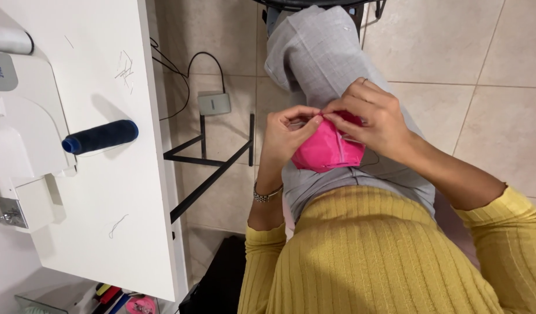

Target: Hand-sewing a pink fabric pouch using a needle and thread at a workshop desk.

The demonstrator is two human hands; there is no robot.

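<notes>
The pink cloth (326,150) rests on the lap, pinched at its top edge between the left hand (286,132) and right hand (372,119).

A white rectangular tabletop (105,192) filled the left side. On it stood a white plastic sewing machine (20,134), cut off by the left edge, and just beside the machine lay a dark blue spool of thread (100,136) on its side. Loose thread scraps (126,71) lay scattered on the table. Under the table ran a black metal frame (207,163) over beige floor tiles (489,52). A grey square foot pedal (214,103) rested on the tiles, a black cable (180,67) looping from it.
</notes>
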